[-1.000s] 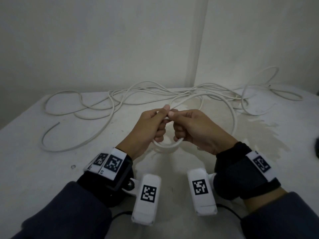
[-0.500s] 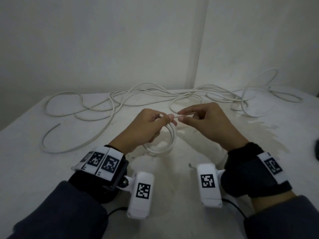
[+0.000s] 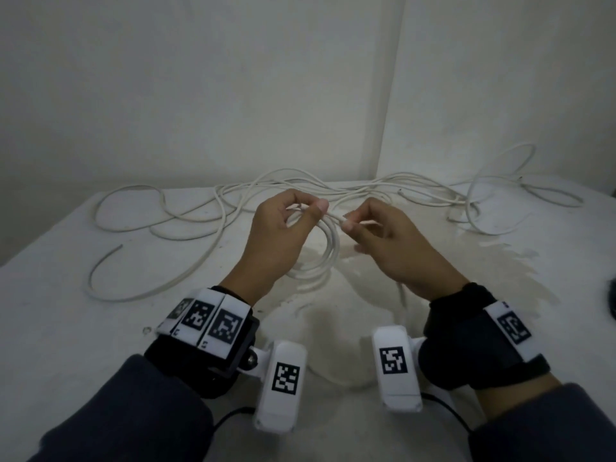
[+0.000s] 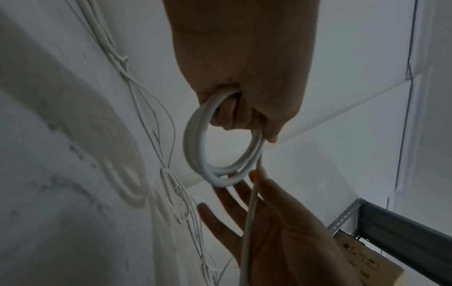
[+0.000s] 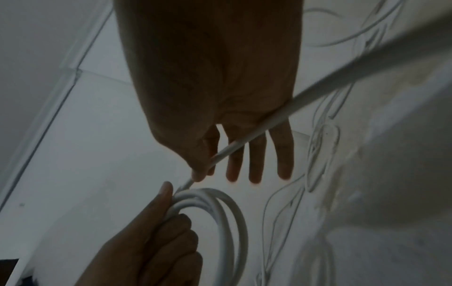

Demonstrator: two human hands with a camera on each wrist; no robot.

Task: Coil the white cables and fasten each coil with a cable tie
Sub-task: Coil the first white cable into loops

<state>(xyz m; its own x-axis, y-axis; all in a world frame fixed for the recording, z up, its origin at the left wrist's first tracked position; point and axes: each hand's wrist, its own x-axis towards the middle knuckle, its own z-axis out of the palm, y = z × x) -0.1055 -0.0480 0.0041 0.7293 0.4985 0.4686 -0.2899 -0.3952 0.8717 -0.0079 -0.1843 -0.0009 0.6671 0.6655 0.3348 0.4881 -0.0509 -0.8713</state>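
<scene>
My left hand (image 3: 310, 211) holds a small coil of white cable (image 3: 328, 258) above the table, fingers curled through its several turns. The coil (image 4: 195, 145) hangs as a ring below the fist. Just to the right, my right hand (image 3: 348, 223) pinches the free strand between thumb and forefinger, its other fingers spread out straight. That strand (image 5: 318, 87) crosses the right palm and runs off to the right. The two hands are a finger's width apart.
Loose white cables (image 3: 200, 221) sprawl over the left and back of the white table (image 3: 66, 328), with more loops (image 3: 483, 201) at the back right by the wall. A dark object (image 3: 611, 301) sits at the right edge. A pale stain (image 3: 433, 251) marks the table under the hands.
A second ago both hands met at the top of the coil. The right hand has since drawn away to the right along the strand, and the coil shows more turns.
</scene>
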